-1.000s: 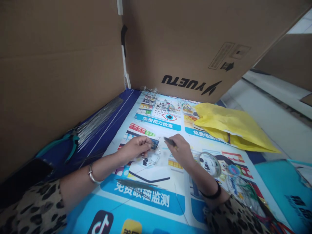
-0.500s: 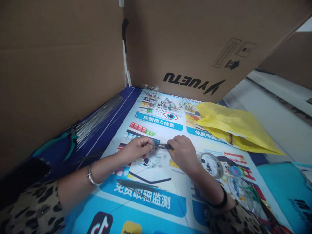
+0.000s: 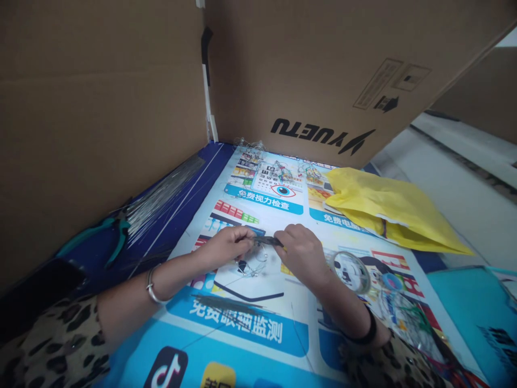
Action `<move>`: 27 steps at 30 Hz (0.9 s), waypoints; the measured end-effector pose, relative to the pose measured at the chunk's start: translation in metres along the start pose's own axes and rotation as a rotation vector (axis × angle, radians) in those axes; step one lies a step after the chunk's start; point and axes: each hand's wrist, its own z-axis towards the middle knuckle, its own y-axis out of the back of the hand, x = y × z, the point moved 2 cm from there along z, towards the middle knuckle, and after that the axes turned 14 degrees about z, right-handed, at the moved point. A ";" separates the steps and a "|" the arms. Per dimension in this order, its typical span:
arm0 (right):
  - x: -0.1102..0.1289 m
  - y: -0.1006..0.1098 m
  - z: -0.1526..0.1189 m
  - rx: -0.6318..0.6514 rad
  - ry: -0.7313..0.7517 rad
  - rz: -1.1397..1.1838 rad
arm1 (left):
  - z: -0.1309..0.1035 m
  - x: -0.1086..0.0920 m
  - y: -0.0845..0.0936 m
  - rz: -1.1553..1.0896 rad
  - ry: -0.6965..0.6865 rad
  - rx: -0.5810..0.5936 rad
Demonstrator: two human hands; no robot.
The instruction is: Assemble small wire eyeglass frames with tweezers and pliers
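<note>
My right hand (image 3: 304, 256) is closed around a pair of pliers (image 3: 268, 240), whose dark jaws point left. At the tip of the jaws, my left hand (image 3: 231, 248) pinches a thin wire piece with small clear beads (image 3: 255, 268), which dangles in a loose loop below the fingers. The exact spot where jaws and wire meet is hidden by my left fingertips. Below the hands, a bundle of short thin wires (image 3: 230, 308) lies on the printed poster sheet (image 3: 278, 318).
Long silvery wires (image 3: 161, 194) and teal-handled pliers (image 3: 95, 237) lie at left by the cardboard wall (image 3: 100, 108). A yellow bag (image 3: 396, 207), a round clear roll (image 3: 350, 272) and tangled coloured wires (image 3: 407, 318) are on the right. Beaded wire pieces (image 3: 283, 170) lie at the back.
The pliers have turned in my right hand; the jaws, seen slightly apart before, now look narrower and closed. Both hands stay in nearly the same place.
</note>
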 end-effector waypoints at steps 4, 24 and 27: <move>-0.003 0.005 0.002 0.051 0.049 0.007 | 0.000 0.000 0.000 0.021 -0.012 0.016; -0.005 0.019 0.008 0.136 0.168 -0.195 | -0.001 -0.005 0.000 0.163 -0.127 0.039; -0.004 0.020 0.008 0.137 0.167 -0.193 | 0.000 -0.004 0.000 0.187 -0.126 0.026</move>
